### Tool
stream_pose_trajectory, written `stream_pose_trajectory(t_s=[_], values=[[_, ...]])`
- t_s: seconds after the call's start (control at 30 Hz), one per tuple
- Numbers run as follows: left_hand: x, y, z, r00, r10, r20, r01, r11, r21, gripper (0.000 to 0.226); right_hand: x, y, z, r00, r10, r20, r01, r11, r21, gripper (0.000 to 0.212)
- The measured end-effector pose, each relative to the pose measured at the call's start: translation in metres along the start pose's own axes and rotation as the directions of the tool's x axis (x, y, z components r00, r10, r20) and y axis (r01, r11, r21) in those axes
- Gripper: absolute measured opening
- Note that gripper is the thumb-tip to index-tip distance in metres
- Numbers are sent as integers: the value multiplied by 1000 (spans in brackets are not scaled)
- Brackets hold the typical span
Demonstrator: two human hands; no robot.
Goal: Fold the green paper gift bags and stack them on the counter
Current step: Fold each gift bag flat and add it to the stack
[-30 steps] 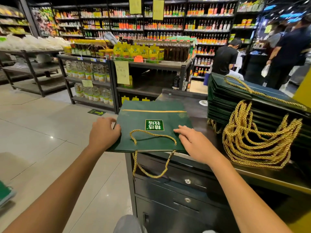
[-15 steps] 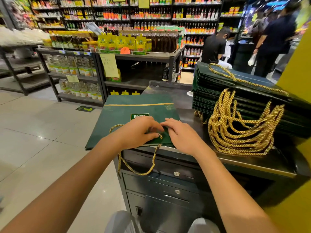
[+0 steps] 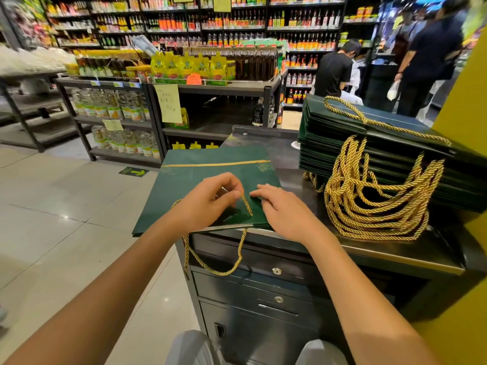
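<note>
A flat dark green paper gift bag (image 3: 200, 175) with a gold stripe lies on the left end of the black counter (image 3: 287, 156), its left part overhanging the edge. My left hand (image 3: 210, 201) pinches the bag's upper gold rope handle (image 3: 246, 205) over the middle of the bag. My right hand (image 3: 282, 209) lies on the bag's near right part with its fingers fairly straight, fingertips close to the left hand. A second gold rope handle (image 3: 218, 270) hangs down in front of the drawers. To the right stands a tall stack of folded green bags (image 3: 395, 133).
The stack's gold handles (image 3: 374, 201) spill in a heap toward the counter's front edge. Locked drawers (image 3: 276, 271) sit below the counter. Store shelves (image 3: 210, 90) stand behind, tiled floor (image 3: 52, 206) lies to the left, and people (image 3: 334, 69) stand at the back right.
My left hand came from the bag's left edge to its middle and took hold of the rope handle, now lifting it slightly. My right hand stayed on the bag's near right part.
</note>
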State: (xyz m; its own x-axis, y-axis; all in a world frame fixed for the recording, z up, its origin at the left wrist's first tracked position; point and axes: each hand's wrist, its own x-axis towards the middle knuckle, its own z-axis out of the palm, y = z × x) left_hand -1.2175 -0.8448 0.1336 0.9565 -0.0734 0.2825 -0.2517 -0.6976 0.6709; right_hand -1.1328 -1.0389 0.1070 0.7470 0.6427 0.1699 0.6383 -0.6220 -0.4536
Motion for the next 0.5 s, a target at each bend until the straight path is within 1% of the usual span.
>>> stream_pose_trajectory(t_s=[0.07, 0.1, 0.2, 0.27, 0.37, 0.43, 0.5], values=[[-2, 0, -7, 1000, 19, -9, -18, 994, 105, 7, -1, 0, 0, 1000, -4, -6, 4, 1000, 4, 42], [-4, 1, -13, 999, 34, -33, -29, 989, 145, 10, -1, 1, 0, 1000, -6, -6, 6, 1000, 6, 42], [-21, -3, -39, 991, 33, -130, -11, 986, 167, 17, -1, 1, 0, 1000, -3, 1, 3, 1000, 12, 42], [-38, -13, -56, 986, -4, -169, 35, 982, 183, 15, 0, 2, 1, 1000, -3, 2, 2, 1000, 11, 42], [-62, -26, -68, 978, -89, -188, 127, 971, 203, 10, 0, 4, 1, 1000, -5, -11, 5, 1000, 22, 42], [-74, -29, -67, 972, -147, -185, 188, 955, 229, 11, 0, 4, 1, 1000, -8, -12, 9, 999, 32, 42], [-80, -28, -63, 972, -169, -160, 208, 939, 272, 8, 0, 4, 2, 1000, -5, -14, 6, 999, 32, 41]])
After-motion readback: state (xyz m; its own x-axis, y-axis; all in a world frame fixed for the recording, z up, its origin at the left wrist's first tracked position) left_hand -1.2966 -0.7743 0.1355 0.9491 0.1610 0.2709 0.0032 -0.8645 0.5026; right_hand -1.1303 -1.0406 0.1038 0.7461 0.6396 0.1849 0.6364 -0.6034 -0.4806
